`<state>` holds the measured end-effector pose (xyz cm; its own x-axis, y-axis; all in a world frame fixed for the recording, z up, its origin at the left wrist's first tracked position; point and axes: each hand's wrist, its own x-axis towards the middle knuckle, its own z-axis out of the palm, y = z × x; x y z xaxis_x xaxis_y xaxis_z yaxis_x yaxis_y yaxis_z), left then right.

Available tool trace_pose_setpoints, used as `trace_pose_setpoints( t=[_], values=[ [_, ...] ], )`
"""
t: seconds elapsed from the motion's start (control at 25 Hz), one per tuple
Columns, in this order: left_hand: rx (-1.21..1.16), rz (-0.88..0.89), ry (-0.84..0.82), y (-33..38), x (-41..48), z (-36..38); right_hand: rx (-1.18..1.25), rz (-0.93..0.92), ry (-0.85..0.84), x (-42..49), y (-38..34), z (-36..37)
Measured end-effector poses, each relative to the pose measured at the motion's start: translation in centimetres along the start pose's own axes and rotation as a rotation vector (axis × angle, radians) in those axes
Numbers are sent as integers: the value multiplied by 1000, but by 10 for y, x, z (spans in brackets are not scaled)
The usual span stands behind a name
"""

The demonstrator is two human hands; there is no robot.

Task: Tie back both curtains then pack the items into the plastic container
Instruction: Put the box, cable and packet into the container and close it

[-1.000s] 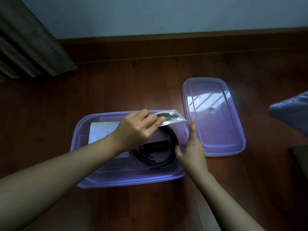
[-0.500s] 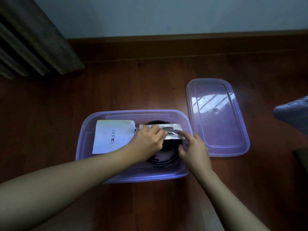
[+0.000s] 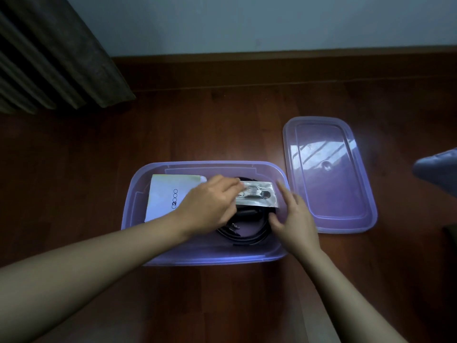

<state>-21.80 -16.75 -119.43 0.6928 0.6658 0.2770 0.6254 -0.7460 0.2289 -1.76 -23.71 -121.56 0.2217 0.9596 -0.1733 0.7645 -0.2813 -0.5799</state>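
Observation:
A translucent purple plastic container (image 3: 210, 258) sits open on the wooden floor. Inside lie a white booklet (image 3: 165, 196) at the left and a coiled black cable (image 3: 247, 233) at the right. A silvery flat packet (image 3: 257, 196) lies across the top of the cable. My left hand (image 3: 210, 204) reaches over the container, its blurred fingertips resting on the packet's left end. My right hand (image 3: 296, 216) hovers at the packet's right end with fingers straight, its thumb near the cable. The container's lid (image 3: 329, 174) lies flat on the floor just to the right.
A dark curtain (image 3: 49, 53) hangs at the back left, down to the floor. A wooden skirting board (image 3: 272, 68) runs along the wall behind. A grey-blue cloth-like shape (image 3: 437, 169) pokes in from the right edge.
The packet went from held above the container's rim to lying flat on the cable. My right hand drew slightly off its right end, and my left fingers loosened on the left end.

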Motion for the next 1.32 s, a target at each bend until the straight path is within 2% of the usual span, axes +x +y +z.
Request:
trace_pose_setpoints(
  t=[0.08,0.12,0.16,0.24,0.32,0.36,0.52,0.64,0.76,0.88,0.96,1.04,1.12,1.2,1.24,1.28,1.32],
  values=[
    [-21,-64,67,-15,-16,-20,290,-3,126,-1,4,-2],
    [3,-97,85,-24,-29,-24,415,62,254,-1,9,-2],
    [51,-117,75,-31,-44,-24,504,183,398,0,15,-3],
    [179,-134,-79,-42,-70,-17,612,572,632,3,34,-3],
    [266,-149,-255,-46,-83,-3,646,959,703,0,50,1],
    [286,-169,-303,-46,-84,2,653,1052,684,-1,54,3],
    [321,-218,-330,-42,-77,7,529,1136,496,9,52,-3],
    [309,-204,-343,-44,-83,7,541,1193,622,16,50,-10],
    [303,-144,-285,-47,-81,0,867,1102,854,15,36,-7],
    [180,-95,-100,-41,-69,-13,1319,896,1040,25,24,-25],
    [-84,-226,39,-37,-55,-28,1512,777,984,34,17,-41],
    [-423,-453,128,-37,-35,-44,1580,640,828,32,10,-51],
    [-800,-715,257,-43,-12,-59,1627,490,589,25,2,-60],
    [-1310,-995,438,-61,4,-84,1570,394,308,16,-8,-68],
    [-1522,-1072,482,-72,5,-98,1517,354,180,10,-14,-72],
    [-1620,-1102,467,-80,2,-112,1465,317,73,6,-17,-73],
    [-1590,-1104,395,-83,-4,-120,1414,289,-9,1,-19,-73]
  ],
)
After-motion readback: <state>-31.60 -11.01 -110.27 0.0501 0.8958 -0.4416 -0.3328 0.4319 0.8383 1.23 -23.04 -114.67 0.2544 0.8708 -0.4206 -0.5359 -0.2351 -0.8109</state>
